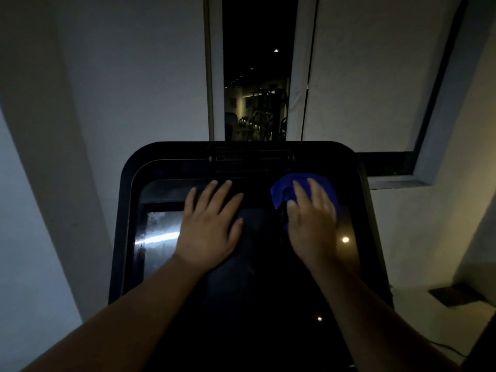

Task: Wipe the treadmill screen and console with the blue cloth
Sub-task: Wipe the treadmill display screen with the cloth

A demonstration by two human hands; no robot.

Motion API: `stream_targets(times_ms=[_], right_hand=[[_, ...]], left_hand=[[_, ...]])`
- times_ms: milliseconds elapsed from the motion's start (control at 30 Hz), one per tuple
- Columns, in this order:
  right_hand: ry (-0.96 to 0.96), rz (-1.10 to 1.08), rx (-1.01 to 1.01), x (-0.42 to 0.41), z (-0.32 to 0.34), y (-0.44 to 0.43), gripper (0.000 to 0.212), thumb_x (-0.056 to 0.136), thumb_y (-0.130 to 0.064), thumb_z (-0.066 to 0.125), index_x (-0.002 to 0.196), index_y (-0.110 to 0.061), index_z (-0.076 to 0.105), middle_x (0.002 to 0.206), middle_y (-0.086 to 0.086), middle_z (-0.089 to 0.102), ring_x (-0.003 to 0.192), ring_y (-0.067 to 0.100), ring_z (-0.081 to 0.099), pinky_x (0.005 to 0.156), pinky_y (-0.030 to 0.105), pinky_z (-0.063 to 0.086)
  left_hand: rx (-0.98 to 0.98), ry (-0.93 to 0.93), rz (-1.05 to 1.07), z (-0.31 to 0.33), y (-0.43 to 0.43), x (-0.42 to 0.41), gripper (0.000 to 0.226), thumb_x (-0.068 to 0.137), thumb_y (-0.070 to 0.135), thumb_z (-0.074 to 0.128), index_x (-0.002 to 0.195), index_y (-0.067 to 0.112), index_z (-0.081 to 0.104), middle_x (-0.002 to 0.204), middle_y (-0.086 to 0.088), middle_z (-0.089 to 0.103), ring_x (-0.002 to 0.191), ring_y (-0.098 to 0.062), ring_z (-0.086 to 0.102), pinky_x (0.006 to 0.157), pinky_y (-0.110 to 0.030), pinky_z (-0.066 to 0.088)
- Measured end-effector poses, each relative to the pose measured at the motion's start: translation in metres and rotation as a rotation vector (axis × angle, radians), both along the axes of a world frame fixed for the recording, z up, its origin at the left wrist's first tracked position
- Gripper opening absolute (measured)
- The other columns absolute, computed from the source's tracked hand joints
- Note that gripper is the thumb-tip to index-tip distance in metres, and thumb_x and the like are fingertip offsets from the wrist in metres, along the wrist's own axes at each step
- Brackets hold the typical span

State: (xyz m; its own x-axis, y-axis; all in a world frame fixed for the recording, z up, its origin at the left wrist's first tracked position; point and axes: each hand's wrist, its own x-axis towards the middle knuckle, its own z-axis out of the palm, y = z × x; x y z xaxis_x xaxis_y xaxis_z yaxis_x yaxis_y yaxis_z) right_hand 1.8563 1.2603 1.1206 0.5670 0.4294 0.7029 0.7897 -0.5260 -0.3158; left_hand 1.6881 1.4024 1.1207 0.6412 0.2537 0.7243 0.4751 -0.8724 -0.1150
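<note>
The treadmill console [126,210] fills the lower middle of the dim head view, a black rounded-corner panel tilted toward the person. Set inside it is the dark glossy screen [257,264], which carries a pale streaked reflection near its left edge and two small bright light spots toward its right and lower parts.

The right hand [312,224] lies palm-down on the upper right part of the screen, fingers spread and flat, pressing the blue cloth [281,189] against the surface. The cloth is bunched beneath and ahead of the fingers, showing at the fingertips and along the thumb side, close to the console's top right corner. The hand presses on it rather than gripping it, as far as the poor light lets one judge.

The left hand [209,229] rests flat on the upper middle of the screen, fingers wide and splayed, holding nothing, its fingertips reaching the dark band above the screen. The two hands lie side by side, apart from one another.

At the console's top edge, in the middle, sits a ribbed vent [249,157]. Beyond the console stands a pale wall [134,76] with a narrow dark window [255,76].
</note>
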Motion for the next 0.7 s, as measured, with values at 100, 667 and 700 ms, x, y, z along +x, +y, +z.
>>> stream_targets(times_ms=[100, 667, 700], right_hand=[[-0.222, 0.218, -0.215, -0.018, -0.008, 0.009, 0.051, 0.098, -0.039, 0.025, 0.147, -0.030, 0.033, 0.157, 0.003, 0.029, 0.144, 0.023, 0.026, 0.115, 0.042, 0.023], [0.050, -0.064, 0.112, 0.018, 0.005, -0.004, 0.047, 0.098, -0.032, 0.031, 0.143, -0.021, 0.042, 0.155, 0.009, 0.032, 0.141, 0.029, 0.029, 0.115, 0.046, 0.025], [-0.037, 0.034, 0.030, 0.001, 0.003, 0.003, 0.049, 0.097, -0.032, 0.029, 0.143, -0.023, 0.041, 0.155, 0.007, 0.032, 0.142, 0.027, 0.028, 0.115, 0.045, 0.024]], left_hand=[[0.021, 0.005, -0.024, -0.002, -0.008, 0.012, 0.052, 0.093, 0.043, 0.049, 0.141, 0.024, 0.051, 0.156, -0.005, 0.039, 0.147, -0.028, 0.029, 0.117, -0.056, 0.020], [0.058, -0.035, -0.004, -0.006, -0.007, 0.013, 0.053, 0.095, 0.043, 0.048, 0.144, 0.023, 0.050, 0.157, -0.006, 0.038, 0.147, -0.029, 0.028, 0.119, -0.054, 0.018], [0.062, -0.041, -0.004, -0.006, -0.007, 0.013, 0.053, 0.094, 0.043, 0.048, 0.144, 0.023, 0.050, 0.157, -0.007, 0.039, 0.147, -0.029, 0.029, 0.118, -0.055, 0.019]])
